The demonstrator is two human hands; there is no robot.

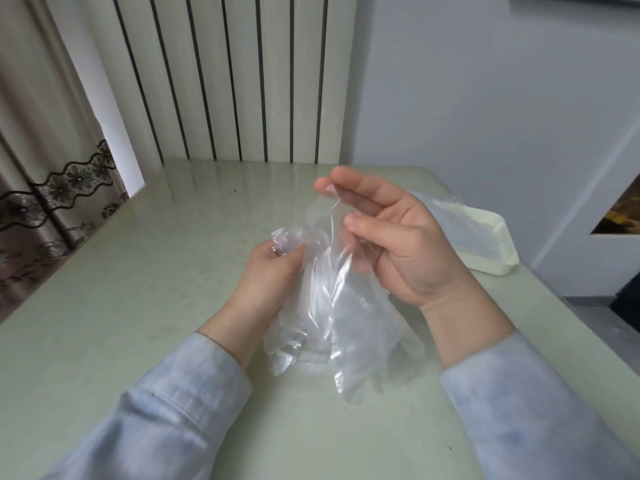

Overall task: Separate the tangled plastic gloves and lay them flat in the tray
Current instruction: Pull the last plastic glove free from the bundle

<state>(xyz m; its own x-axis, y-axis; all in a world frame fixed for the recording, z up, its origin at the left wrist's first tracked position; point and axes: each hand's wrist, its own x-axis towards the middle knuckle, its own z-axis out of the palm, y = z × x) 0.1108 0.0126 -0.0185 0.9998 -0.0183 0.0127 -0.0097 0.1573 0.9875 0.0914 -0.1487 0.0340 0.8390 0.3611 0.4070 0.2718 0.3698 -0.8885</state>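
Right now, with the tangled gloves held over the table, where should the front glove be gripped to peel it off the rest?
Probably its top edge, from the right, where the right hand pinches the film. That edge stands clear of the bunch the left hand grips, and the glove hangs loose below, so it should peel away.

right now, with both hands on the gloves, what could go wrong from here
1. The right hand pinches only a thin edge of the plastic gloves while the left hand grips a bunched part, so a hard pull may tear the film.
2. The tray sits near the right edge of the table, so a light glove could slide off.
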